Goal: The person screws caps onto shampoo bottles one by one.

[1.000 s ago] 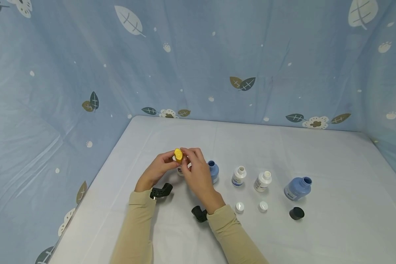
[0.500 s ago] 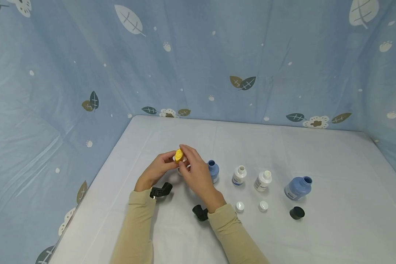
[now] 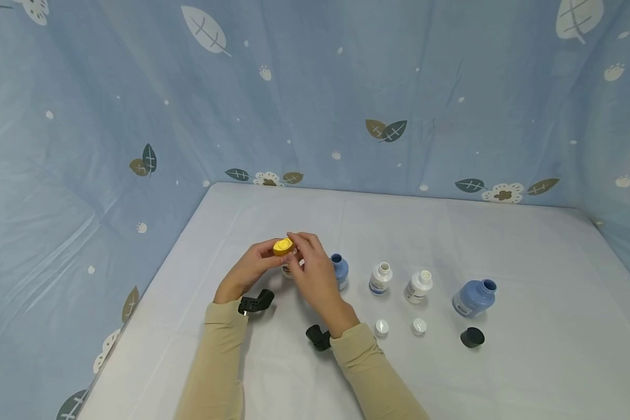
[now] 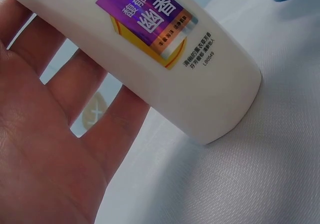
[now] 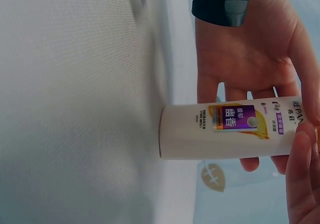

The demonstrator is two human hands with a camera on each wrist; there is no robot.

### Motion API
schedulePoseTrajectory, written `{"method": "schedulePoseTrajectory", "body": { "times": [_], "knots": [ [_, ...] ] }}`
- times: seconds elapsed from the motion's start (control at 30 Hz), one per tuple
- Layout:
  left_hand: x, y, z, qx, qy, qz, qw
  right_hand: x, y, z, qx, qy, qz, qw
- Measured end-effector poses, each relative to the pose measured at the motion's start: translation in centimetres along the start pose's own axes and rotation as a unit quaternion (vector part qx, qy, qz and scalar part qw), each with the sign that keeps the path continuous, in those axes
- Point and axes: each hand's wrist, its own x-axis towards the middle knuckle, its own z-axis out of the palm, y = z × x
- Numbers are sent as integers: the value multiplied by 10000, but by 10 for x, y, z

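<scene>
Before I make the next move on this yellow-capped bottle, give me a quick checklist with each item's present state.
1. Left hand holding the white bottle: ok.
2. Right hand at the yellow cap: ok, fingers on it.
3. Yellow cap loosened: cannot tell, fingers hide the join.
4. Blue bottle beside the right hand untouched: cannot tell, partly hidden.
5. Nearest white cap well away from the right sleeve: not ok, it looks close.
6. Black cap clear of both hands: ok.
</scene>
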Motion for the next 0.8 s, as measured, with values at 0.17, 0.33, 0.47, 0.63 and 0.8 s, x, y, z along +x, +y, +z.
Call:
{"method": "schedulePoseTrajectory", "body": {
  "times": [0.17, 0.33, 0.47, 0.63, 0.8],
  "knots": [
    [2, -6, -2, -26, -12, 47, 10000, 0, 0, 0, -111, 131, 51, 9998],
    [7, -18, -6, -65, 70, -65, 9999, 0, 0, 0, -101, 255, 77, 9996],
    [8, -21, -6, 33, 172, -81, 9998, 0, -1, -1, -73, 316, 69, 9995],
    [9, -21, -6, 91, 187, -47, 9998, 0, -1, -1, -84, 370, 96, 9992],
    [8, -21, -6, 158, 196, -34, 9997, 0, 0, 0, -95, 343, 137, 9993]
  ]
}}
